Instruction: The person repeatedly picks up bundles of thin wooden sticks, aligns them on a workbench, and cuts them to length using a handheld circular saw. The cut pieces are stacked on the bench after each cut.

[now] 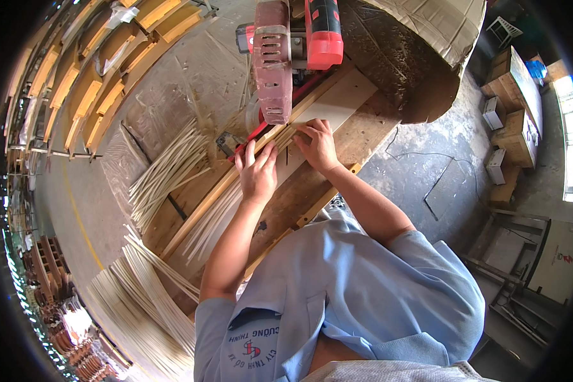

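Observation:
A dusty red miter saw stands over a wooden work board, its blade guard just beyond my hands. My left hand is curled over a bundle of thin pale wooden strips along a long wooden fence. Those strips trail from under it toward the lower left. Close to the guard, my right hand has its fingers bent onto the ends of the strips. The fingertips of both hands are partly hidden, and the blade is mostly covered by the guard.
Loose strips lie in a pile left of the fence, with a larger stack nearer me. A cardboard sheet curves behind the saw. Racks of curved wooden parts stand far left. A cable crosses the floor at right.

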`<act>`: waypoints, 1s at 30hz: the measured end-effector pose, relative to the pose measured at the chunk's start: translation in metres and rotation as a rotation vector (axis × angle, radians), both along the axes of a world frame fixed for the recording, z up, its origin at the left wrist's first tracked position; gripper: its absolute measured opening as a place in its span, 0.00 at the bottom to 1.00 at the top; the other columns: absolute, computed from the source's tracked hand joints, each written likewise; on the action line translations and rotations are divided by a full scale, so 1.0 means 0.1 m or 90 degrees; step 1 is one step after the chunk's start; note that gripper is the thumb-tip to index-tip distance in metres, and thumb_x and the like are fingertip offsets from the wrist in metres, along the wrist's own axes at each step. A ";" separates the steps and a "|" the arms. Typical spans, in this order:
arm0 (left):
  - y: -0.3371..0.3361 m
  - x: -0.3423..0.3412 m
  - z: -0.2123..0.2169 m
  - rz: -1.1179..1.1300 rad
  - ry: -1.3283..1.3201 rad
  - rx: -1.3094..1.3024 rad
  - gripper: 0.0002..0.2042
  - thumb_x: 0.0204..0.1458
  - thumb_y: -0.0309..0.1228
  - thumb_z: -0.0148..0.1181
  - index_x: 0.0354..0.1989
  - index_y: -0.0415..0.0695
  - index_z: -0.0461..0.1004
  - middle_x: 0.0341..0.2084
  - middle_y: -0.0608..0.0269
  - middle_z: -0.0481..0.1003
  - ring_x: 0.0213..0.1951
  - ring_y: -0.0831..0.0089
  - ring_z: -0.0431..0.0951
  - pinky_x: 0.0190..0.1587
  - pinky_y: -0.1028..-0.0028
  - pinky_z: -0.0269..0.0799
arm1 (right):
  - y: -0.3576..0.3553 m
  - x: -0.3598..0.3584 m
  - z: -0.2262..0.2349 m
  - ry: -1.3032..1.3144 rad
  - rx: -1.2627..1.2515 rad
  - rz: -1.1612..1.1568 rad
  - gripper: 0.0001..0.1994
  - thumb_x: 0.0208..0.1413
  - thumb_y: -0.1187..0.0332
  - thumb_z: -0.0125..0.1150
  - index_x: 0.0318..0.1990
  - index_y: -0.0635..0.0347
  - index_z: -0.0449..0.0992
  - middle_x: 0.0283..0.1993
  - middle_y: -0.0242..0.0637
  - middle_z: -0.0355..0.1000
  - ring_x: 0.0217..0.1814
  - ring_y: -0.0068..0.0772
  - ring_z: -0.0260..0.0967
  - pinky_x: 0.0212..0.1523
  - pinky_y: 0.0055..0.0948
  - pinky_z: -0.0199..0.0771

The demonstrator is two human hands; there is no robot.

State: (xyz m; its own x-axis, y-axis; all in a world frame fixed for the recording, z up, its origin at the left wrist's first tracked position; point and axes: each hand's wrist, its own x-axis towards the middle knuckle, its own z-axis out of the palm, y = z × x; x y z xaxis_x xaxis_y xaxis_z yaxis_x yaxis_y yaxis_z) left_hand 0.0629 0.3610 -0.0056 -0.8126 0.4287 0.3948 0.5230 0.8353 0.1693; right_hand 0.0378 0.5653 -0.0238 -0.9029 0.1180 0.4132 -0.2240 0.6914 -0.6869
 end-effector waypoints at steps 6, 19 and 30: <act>0.00 0.00 -0.01 -0.003 0.011 0.000 0.17 0.53 0.26 0.63 0.52 0.48 0.82 0.61 0.75 0.77 0.67 0.50 0.65 0.67 0.41 0.56 | 0.00 -0.02 -0.04 0.006 0.023 0.004 0.11 0.50 0.68 0.72 0.43 0.54 0.87 0.44 0.33 0.77 0.53 0.45 0.68 0.59 0.43 0.69; 0.01 -0.01 -0.02 -0.003 0.000 -0.010 0.15 0.57 0.29 0.61 0.53 0.47 0.82 0.61 0.72 0.76 0.67 0.49 0.65 0.67 0.38 0.55 | -0.02 -0.01 -0.03 0.006 0.023 -0.011 0.13 0.47 0.61 0.75 0.38 0.56 0.86 0.44 0.34 0.77 0.54 0.46 0.68 0.59 0.44 0.67; 0.00 0.00 -0.01 -0.005 -0.008 -0.010 0.17 0.55 0.28 0.62 0.54 0.47 0.82 0.63 0.73 0.75 0.67 0.49 0.64 0.67 0.39 0.55 | -0.09 0.01 0.03 -0.067 0.068 -0.033 0.22 0.44 0.53 0.79 0.44 0.55 0.83 0.49 0.36 0.72 0.60 0.47 0.63 0.62 0.46 0.63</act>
State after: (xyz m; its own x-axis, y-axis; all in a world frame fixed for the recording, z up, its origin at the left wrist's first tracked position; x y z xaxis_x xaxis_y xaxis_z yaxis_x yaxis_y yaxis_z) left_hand 0.0625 0.3607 -0.0065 -0.8143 0.4410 0.3775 0.5274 0.8337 0.1637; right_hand 0.0390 0.5563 -0.0207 -0.9356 0.1260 0.3297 -0.1171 0.7704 -0.6267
